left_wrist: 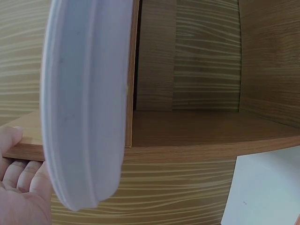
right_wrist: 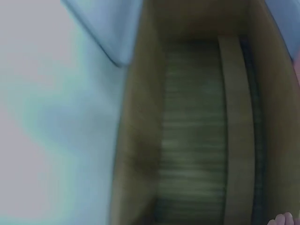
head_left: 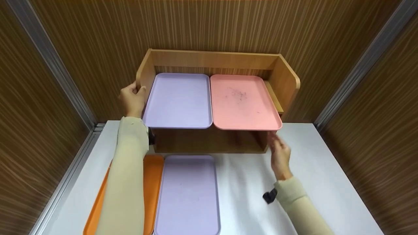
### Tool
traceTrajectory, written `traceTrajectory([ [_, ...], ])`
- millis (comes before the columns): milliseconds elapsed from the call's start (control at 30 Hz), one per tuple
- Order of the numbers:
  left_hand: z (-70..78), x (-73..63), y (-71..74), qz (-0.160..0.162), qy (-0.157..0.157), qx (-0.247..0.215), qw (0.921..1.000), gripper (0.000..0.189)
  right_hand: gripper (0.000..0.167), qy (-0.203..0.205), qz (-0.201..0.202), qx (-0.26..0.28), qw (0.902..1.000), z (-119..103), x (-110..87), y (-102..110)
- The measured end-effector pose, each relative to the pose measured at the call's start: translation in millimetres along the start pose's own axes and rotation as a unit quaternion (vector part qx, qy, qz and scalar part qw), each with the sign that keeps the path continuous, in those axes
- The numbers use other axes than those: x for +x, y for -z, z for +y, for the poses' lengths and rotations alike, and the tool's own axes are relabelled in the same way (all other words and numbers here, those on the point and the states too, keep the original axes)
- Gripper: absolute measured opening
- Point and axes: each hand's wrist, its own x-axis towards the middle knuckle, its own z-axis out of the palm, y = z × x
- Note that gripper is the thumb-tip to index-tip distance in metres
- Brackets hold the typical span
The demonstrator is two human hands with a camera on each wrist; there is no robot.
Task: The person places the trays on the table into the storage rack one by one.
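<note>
- Two trays, upper lilac tray (head_left: 178, 101) and pink tray (head_left: 245, 104), lie side by side on top of wooden shelf (head_left: 215, 58); front ends stick out past its edge.
- Left hand (head_left: 133, 101): grip closed on the shelf's left side panel (head_left: 146, 70), thumb on one face, fingers on the other; upper lilac tray's edge just beside.
- Right hand (head_left: 280, 156): raised at the pink tray's front right corner, blurred; can't tell how far its grip is open, or if it touches tray or shelf. Right wrist view catches only fingertips at the bottom corner.
- Dark marks (head_left: 239, 95) on the pink tray: scratchy cluster, too fine to read as writing.
- Strip of shelf board shows between pink tray and right side panel (head_left: 286, 85).
- Lower lilac tray (head_left: 187, 195) on white counter (head_left: 326, 179), in front of shelf; orange tray (head_left: 152, 189) to its left, partly behind the left sleeve (head_left: 127, 182).
- Small black object (head_left: 269, 195) at right cuff.
- Wood-grain wall (head_left: 215, 26) behind.
</note>
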Motion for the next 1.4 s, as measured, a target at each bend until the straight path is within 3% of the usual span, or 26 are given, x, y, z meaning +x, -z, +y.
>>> traceTrajectory([
  [200, 0.5, -1.1, 0.1, -0.001, 0.001, -0.001, 1.0, 0.033, 0.036, -0.011, -0.036, -0.044, 0.9983, 29.7, -31.3, 9.6],
  [333, 0.7, -1.9, 0.9, 0.0, 0.008, 0.025, 0.9997, 0.034, 0.037, -0.026, -0.058, -0.063, 0.996, 46.4, -51.7, 11.1],
  [533, 1.3, -2.2, 1.2, 0.001, 0.003, 0.025, 0.9997, 0.033, 0.04, -0.059, -0.103, -0.121, 0.9855, 70.0, -83.6, 10.4],
  [967, 0.8, -1.7, -0.4, 0.002, -0.002, 0.012, 0.9999, 0.031, 0.044, -0.081, -0.117, -0.179, 0.9734, 110.9, -133.8, 15.1],
  [1200, -0.5, 0.1, -0.3, 0.011, -0.005, 0.002, 0.9999, 0.031, 0.048, -0.147, -0.109, -0.242, 0.9529, 125.5, -155.6, 8.6],
  [1400, -2.4, 2.6, -1.9, 0.011, -0.006, -0.006, 0.9999, 0.031, 0.046, -0.131, -0.112, -0.277, 0.9453, 137.6, -168.6, 6.0],
])
